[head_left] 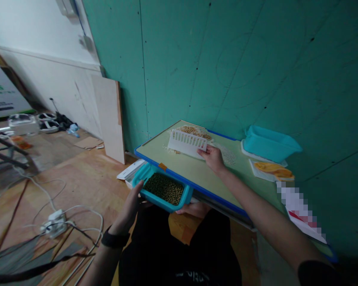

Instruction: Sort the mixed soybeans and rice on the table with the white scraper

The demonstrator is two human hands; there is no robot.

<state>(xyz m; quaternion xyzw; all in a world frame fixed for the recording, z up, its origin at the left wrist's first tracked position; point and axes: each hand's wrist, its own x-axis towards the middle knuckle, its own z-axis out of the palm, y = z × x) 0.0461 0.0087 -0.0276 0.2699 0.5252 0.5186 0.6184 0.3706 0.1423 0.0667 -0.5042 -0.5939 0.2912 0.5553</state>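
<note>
My left hand [131, 208] grips the near left side of a teal plastic tub [159, 201], its thumb over the rim. The tub is just off the table's front edge and holds dark green beans [156, 182] and tan beans [173, 193]. Above the tabletop, my right hand [214, 159] pinches the right end of a white slotted plastic plate [185, 146], its slots along the top. Behind that plate lie loose tan beans [188, 130], and white grains [226, 154] are scattered to its right. A skin-coloured shape below the tub's right end is unclear.
The blue-edged table [238, 186] stands against a green wall. On its right are a teal basket [270, 142], a folded yellow cloth [274, 170] and a blurred white packet [298, 210]. A power strip [55, 222] and cables lie on the floor at left.
</note>
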